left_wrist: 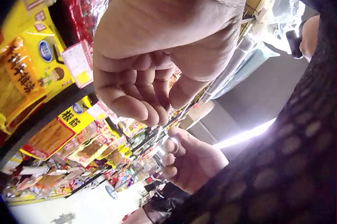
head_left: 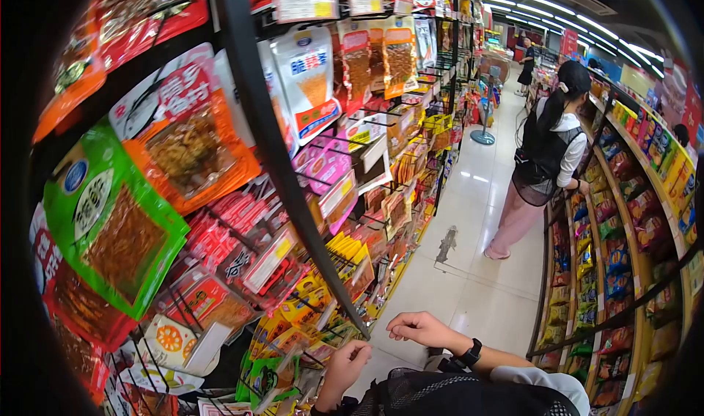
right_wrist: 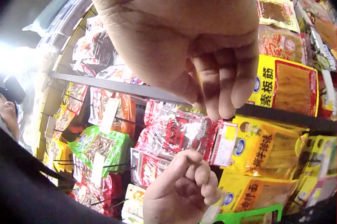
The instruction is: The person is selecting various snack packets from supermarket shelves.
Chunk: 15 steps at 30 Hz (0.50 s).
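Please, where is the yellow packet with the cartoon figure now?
In the right wrist view, the cartoon packet is on the right, below the dark bar and beside a white price tag.

Two foreground hands (head_left: 345, 366) (head_left: 424, 329) and one wristwatch (head_left: 470, 353) show.

Low in the head view, a black strapped device (head_left: 471, 352) is worn just behind the right hand (head_left: 424, 329); farther right, a pale grey sleeve (head_left: 543, 388) is seen. At bottom centre, a black garment (head_left: 469, 399) with round-holed mesh is worn.
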Motion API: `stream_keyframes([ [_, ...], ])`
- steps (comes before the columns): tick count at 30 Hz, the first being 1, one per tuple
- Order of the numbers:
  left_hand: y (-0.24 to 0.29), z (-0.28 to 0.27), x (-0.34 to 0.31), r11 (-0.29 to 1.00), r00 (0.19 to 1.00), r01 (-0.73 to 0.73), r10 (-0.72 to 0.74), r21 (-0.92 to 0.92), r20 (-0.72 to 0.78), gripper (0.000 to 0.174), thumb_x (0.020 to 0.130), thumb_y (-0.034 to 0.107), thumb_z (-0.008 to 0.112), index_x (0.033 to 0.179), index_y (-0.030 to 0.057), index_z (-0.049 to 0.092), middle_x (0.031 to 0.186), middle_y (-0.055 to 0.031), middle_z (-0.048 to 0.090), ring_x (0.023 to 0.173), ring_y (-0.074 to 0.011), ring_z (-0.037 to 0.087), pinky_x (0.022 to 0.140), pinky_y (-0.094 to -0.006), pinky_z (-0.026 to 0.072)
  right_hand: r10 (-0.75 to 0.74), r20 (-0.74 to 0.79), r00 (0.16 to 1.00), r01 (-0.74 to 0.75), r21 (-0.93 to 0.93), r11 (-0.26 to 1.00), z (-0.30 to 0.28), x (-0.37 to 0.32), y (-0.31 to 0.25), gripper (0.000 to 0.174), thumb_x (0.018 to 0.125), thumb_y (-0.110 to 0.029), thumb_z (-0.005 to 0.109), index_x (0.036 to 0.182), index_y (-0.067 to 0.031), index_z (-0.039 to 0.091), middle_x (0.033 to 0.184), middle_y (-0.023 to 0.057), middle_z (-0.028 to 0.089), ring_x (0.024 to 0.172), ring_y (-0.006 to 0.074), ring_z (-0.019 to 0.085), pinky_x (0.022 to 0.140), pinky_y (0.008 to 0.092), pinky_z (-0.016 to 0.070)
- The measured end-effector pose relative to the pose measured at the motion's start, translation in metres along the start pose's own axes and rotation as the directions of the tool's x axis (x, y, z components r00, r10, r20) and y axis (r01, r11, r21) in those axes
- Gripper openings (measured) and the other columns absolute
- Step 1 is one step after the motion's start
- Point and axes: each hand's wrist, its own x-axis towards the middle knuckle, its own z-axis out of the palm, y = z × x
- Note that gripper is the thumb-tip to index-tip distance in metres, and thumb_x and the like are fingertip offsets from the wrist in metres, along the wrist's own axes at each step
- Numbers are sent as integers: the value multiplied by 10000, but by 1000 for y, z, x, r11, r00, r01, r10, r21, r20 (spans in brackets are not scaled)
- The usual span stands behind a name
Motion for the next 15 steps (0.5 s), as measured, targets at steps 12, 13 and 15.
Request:
stream_keyframes([
  [12,88,150,190,961,968,-233,214,148,135,148,946,127,616,991,-11,647,810,-8,646,745,-58,583,678,-227,477,-227,-260,939,200,-126,972,-220,3,-19,170,971,-114,576,1073,-13,667,871,37,691,796,93,626,732,259,512],
  [13,101,161,210,951,957,-268,243,156,160,144,952,120,611,1001,-12,643,826,-1,643,763,-54,581,689,-224,477,-266,-272,925,225,-175,959,-241,5,-29,165,964,-116,586,1065,-16,670,858,36,692,787,89,627,722,257,512],
  [15,146,188,249,904,916,-388,357,180,183,145,953,118,609,1010,-11,643,846,7,639,769,-61,579,704,-226,479,-314,-274,909,234,-290,928,-284,9,-61,154,955,-112,598,1040,-7,671,862,37,694,797,90,631,729,255,514],
])
